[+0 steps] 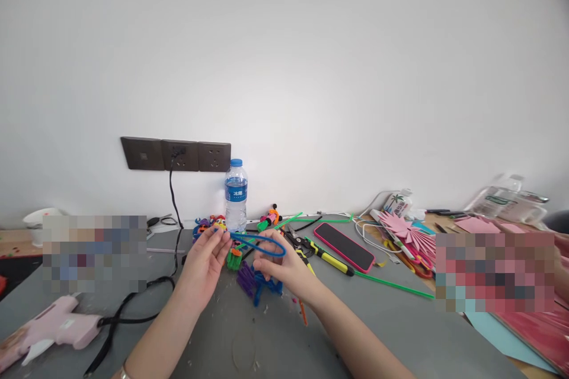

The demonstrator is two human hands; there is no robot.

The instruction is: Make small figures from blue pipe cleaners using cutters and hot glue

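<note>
1. Head view: blue pipe cleaner [273,253], looped above the desk [382,325]; probably light, springy, easily kinked.
2. Left grip [205,263] pinches its end; right grip [287,266] curls by the loop, whether pinching I cannot tell.
3. Fingertips near the ends should suit best.

Before me, one bottle [236,190], blue-capped, upright; one dark socket panel [151,154], black cord [173,190] plugged in. To my right, one pink-edged phone [344,247], screen up; one pink paper fan [408,232]. To my left, one pink glue gun [66,324].
</note>
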